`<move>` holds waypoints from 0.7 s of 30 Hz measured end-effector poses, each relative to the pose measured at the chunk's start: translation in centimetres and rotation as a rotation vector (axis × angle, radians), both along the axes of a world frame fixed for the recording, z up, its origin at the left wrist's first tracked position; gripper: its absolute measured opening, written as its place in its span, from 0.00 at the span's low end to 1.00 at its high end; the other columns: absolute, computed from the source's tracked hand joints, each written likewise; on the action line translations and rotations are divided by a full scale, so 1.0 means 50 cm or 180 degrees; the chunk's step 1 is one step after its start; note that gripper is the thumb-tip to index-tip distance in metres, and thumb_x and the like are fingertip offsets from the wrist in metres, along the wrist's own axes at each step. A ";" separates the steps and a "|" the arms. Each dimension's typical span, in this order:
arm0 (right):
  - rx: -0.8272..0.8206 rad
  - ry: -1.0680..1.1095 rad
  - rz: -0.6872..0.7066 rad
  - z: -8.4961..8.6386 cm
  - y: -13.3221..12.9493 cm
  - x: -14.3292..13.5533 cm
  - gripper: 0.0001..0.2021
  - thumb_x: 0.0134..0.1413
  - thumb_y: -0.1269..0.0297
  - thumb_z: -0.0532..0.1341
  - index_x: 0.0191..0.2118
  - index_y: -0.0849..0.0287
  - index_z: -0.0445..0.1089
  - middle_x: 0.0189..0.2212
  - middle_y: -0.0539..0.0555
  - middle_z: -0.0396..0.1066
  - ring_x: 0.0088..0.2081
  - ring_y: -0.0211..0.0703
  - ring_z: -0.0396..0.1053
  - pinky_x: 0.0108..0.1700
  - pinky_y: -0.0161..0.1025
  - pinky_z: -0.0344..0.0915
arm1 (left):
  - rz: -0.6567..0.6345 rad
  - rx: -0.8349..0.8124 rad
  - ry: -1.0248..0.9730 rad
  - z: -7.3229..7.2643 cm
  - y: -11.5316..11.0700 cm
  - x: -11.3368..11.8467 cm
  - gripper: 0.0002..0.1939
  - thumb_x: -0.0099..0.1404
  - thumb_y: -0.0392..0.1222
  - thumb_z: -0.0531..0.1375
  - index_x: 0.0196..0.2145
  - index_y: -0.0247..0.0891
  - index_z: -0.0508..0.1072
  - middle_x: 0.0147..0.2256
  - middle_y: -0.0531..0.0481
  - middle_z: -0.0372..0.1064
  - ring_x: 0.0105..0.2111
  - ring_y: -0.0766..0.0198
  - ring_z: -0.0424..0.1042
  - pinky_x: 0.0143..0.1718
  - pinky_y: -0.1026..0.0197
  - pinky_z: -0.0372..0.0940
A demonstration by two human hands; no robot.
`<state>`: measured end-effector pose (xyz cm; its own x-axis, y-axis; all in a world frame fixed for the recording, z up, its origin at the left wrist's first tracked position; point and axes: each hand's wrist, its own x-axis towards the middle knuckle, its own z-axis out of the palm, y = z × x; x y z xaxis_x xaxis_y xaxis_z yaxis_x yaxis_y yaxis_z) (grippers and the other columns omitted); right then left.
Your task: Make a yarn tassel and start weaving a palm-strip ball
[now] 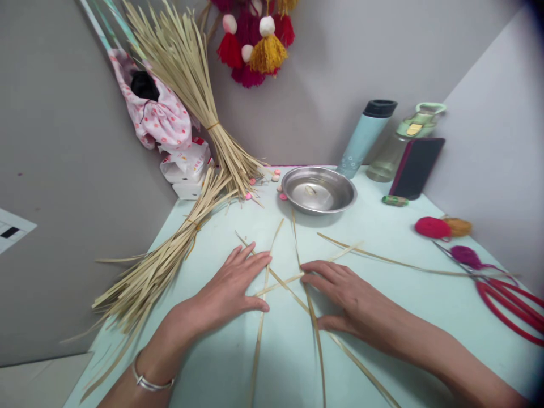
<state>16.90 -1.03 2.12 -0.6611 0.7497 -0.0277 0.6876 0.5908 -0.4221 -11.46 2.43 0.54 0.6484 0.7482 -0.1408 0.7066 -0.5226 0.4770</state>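
Several flat straw strips (287, 281) cross one another on the pale green tabletop. My left hand (238, 277) lies over the left crossing, its fingers spread and pressing on the strips. On the right crossing rests my right hand (340, 292), fingertips on the strips and thumb apart from the fingers. Both hands lie flat rather than gripping. One separate straw strip (382, 259) stretches from behind my right hand toward the scissors. Parts of the crossed strips are hidden under my fingers.
Two tied straw bundles (170, 255) lie and lean at the left. A metal bowl (318, 212) of water stands at the back. Behind it on the right are a blue bottle (365, 141), a green bottle (389, 156) and a phone (416, 170). Yarn (433, 228) and red-handled scissors (505, 300) lie right.
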 end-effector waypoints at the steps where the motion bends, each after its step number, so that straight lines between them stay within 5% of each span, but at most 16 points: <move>1: 0.0003 -0.0013 0.0004 0.000 0.000 0.000 0.26 0.55 0.56 0.64 0.59 0.53 0.61 0.61 0.61 0.60 0.61 0.56 0.56 0.57 0.55 0.60 | -0.0005 0.0006 -0.0002 0.000 0.000 0.000 0.44 0.59 0.58 0.63 0.66 0.49 0.48 0.67 0.50 0.47 0.68 0.53 0.35 0.67 0.47 0.36; 21: 0.0046 -0.0231 0.0032 -0.002 0.001 -0.002 0.27 0.56 0.54 0.63 0.59 0.54 0.59 0.62 0.59 0.58 0.62 0.54 0.54 0.59 0.52 0.58 | 0.0004 -0.0038 -0.0007 -0.005 0.000 -0.001 0.45 0.58 0.58 0.63 0.66 0.48 0.48 0.67 0.51 0.46 0.68 0.54 0.34 0.67 0.48 0.35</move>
<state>16.81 -0.97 2.00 -0.6654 0.7436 -0.0651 0.7100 0.6036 -0.3627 -11.53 2.45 0.31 0.6478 0.7473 -0.1483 0.7063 -0.5160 0.4846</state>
